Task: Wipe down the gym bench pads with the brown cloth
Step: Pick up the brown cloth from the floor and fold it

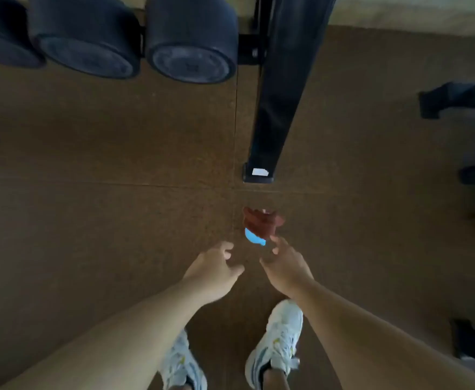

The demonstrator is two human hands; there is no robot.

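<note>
Reaching loosely spread, empty left hand [216, 270] and right hand [285, 266] toward crumpled reddish-brown cloth [261, 222] on brown floor, risking grabbing the light-blue object [254, 237] beneath it instead.

Reddish-brown cloth [262, 221] over a bright blue object [254, 237]; speckled brown floor [104, 164]; white shoes [278, 342]; black dumbbells [191, 40].
</note>
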